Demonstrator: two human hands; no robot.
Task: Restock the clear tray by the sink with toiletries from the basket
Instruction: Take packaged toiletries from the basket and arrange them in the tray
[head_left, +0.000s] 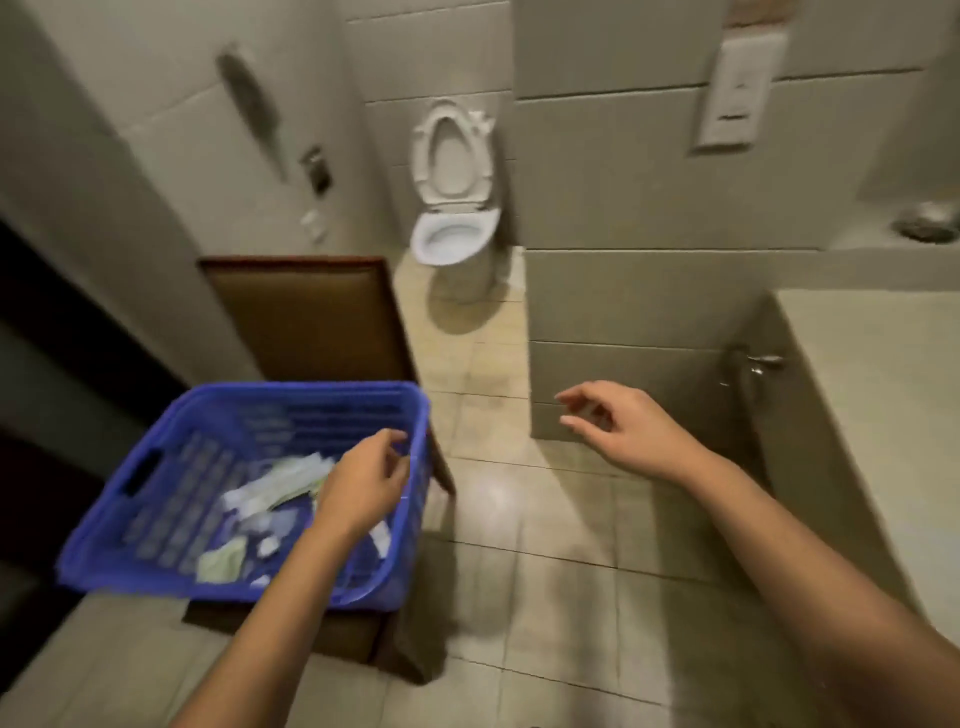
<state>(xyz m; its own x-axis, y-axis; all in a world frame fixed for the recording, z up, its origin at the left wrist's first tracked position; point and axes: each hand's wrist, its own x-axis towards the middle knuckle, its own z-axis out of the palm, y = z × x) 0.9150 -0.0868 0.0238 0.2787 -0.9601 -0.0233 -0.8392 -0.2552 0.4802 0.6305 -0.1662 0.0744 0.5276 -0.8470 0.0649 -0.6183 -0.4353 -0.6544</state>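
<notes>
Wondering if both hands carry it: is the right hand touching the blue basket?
Apart. The head view shows the right hand in the air over the floor, with a stretch of tiles between it and the blue basket.

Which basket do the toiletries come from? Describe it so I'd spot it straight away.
Find the white toilet at the far wall, then come forward to the brown padded chair left of it. The basket sits on that chair's seat, under the left hand. It is the only bright blue thing, slatted plastic, with white and pale green packets inside.

Blue slatted basket (171, 483) holds white and seemingly pale-green packets (280, 486).
</notes>
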